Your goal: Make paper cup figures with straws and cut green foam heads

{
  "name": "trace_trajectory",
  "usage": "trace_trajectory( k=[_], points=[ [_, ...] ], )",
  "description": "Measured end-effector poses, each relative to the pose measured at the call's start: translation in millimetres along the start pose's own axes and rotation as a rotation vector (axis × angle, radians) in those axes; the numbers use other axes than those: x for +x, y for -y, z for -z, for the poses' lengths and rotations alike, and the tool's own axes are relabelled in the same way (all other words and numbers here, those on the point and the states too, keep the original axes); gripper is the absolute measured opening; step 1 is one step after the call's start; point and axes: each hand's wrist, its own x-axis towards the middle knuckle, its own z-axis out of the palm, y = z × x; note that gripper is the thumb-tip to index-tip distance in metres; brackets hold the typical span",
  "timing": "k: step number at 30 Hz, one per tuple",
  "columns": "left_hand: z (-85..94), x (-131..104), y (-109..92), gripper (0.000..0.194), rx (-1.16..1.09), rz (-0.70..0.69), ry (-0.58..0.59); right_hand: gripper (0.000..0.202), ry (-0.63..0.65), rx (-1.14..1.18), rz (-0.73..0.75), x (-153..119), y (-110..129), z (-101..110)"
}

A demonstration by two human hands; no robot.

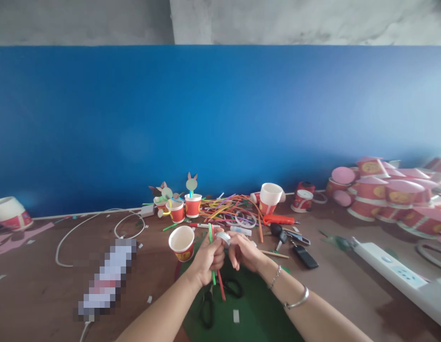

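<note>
My left hand [208, 256] grips a green straw [210, 236] and a red straw [220, 286] held upright together. My right hand [244, 250] meets it from the right, fingers on a small roll of clear tape [224, 237] pressed against the straws. Both hands hover over a green sheet [258, 313] where black scissors [209, 304] lie. A red and white paper cup [182, 242] stands just left of my left hand.
A pile of coloured straws [229, 207] and decorated cups [185, 205] lie behind. Keys [290, 236], a red cutter [278, 220], a white cable [88, 223], a power strip [398, 273] and stacked cups [391, 194] at the right surround the work spot. A blue wall backs the table.
</note>
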Motion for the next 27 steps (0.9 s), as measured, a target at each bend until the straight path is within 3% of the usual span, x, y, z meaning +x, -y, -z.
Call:
trace_trajectory(
  k=[5,11,22,27],
  points=[
    [-1.7,-0.3,-1.8,0.053,0.022,-0.011,-0.033,0.024,-0.016,-0.05,0.011,-0.6,0.3,-2.0],
    [-7.2,-2.9,-0.2,0.05,0.201,-0.037,-0.055,0.027,-0.091,-0.133,0.02,-1.0,-0.4,-2.1],
    [-1.4,1.2,-1.5,0.054,-0.049,-0.012,-0.057,0.031,-0.013,0.002,0.041,-0.3,0.7,-3.2],
    [-3.7,-1.9,-4.5,0.055,-0.002,0.001,-0.052,0.023,-0.044,-0.057,0.019,-2.1,3.2,-5.5]
  ],
)
